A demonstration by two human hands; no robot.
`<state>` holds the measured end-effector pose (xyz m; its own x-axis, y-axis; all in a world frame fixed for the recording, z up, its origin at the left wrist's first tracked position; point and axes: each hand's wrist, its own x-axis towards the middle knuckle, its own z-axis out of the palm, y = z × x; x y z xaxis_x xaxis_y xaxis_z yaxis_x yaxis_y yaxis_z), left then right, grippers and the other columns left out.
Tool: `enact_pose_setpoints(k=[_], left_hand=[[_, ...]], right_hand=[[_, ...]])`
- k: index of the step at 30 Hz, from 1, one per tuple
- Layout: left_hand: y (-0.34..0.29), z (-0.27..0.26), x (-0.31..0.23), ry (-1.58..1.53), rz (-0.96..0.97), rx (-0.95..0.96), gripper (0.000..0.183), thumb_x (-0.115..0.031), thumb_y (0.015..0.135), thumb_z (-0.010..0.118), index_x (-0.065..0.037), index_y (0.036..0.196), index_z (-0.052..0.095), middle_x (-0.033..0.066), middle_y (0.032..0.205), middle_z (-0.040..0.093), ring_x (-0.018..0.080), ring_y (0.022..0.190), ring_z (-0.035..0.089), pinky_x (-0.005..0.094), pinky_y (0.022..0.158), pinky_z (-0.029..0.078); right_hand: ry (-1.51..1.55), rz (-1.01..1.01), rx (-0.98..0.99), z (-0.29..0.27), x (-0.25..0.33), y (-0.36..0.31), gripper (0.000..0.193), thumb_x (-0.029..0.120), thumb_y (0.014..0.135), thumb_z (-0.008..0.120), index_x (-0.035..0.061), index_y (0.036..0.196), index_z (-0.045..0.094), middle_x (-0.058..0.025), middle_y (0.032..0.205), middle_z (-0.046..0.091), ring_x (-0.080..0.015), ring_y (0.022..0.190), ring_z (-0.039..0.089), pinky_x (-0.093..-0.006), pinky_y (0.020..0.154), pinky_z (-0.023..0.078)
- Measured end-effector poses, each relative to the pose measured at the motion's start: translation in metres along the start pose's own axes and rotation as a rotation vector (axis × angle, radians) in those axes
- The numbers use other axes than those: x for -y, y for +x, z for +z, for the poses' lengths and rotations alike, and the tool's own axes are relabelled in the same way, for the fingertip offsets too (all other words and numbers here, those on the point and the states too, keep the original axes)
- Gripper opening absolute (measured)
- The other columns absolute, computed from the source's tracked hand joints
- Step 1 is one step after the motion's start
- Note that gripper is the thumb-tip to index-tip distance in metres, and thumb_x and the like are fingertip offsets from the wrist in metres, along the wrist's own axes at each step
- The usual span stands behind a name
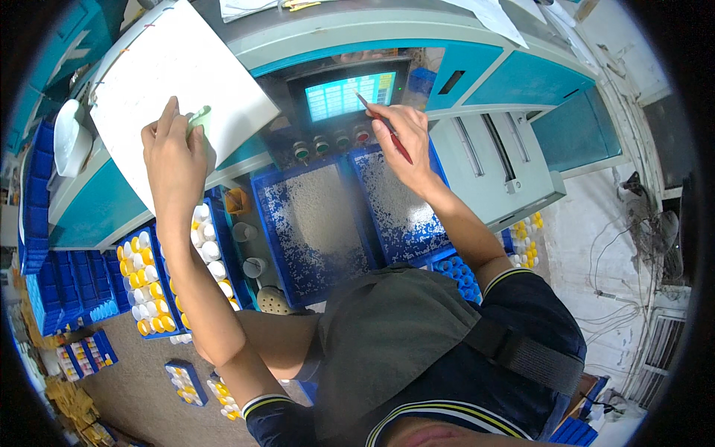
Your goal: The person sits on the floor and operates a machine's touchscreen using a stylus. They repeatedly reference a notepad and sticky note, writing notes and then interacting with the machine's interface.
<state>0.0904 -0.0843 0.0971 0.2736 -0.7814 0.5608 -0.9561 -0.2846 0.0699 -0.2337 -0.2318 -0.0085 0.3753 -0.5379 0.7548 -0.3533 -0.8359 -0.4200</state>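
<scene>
My left hand [173, 153] is raised against a large white sheet of paper [171, 74] that lies on a teal machine, and it grips a small pale green object [199, 118] at the paper's lower edge. My right hand [402, 141] holds a red pen [383, 127] whose tip points at the lit screen [350, 95] of the machine's control panel. Below the screen sits a row of round buttons [331, 145].
Two blue trays [313, 231] of small white granules lie under the panel. Blue trays of yellow and white caps [149, 283] stand at the left, more on the floor [186, 381]. Stacked blue bins [45, 223] line the far left. A grey machine housing [499, 164] is at the right.
</scene>
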Motion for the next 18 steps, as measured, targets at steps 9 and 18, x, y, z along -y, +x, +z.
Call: enact_pose_setpoints(k=[9, 18], left_hand=[[-0.001, 0.001, -0.001, -0.001, -0.011, -0.002, 0.021, -0.010, 0.097, 0.071, 0.004, 0.110, 0.078, 0.0194, 0.149, 0.065, 0.0404, 0.126, 0.060, 0.0503, 0.106, 0.054], [-0.001, 0.002, 0.000, 0.026, -0.013, 0.002, 0.018, -0.010, 0.099, 0.070, 0.002, 0.109, 0.079, 0.0177, 0.151, 0.064, 0.0391, 0.128, 0.060, 0.0504, 0.107, 0.056]], right_hand=[[-0.004, -0.059, 0.002, 0.010, 0.009, 0.005, 0.028, 0.010, 0.093, 0.077, 0.0090, 0.121, 0.075, -0.0021, 0.099, 0.076, -0.0226, 0.097, 0.069, -0.0416, 0.093, 0.039], [0.001, -0.074, 0.042, 0.008, 0.009, -0.003, 0.030, 0.007, 0.095, 0.073, 0.0059, 0.125, 0.076, -0.0039, 0.107, 0.077, -0.0208, 0.106, 0.068, -0.0386, 0.100, 0.039]])
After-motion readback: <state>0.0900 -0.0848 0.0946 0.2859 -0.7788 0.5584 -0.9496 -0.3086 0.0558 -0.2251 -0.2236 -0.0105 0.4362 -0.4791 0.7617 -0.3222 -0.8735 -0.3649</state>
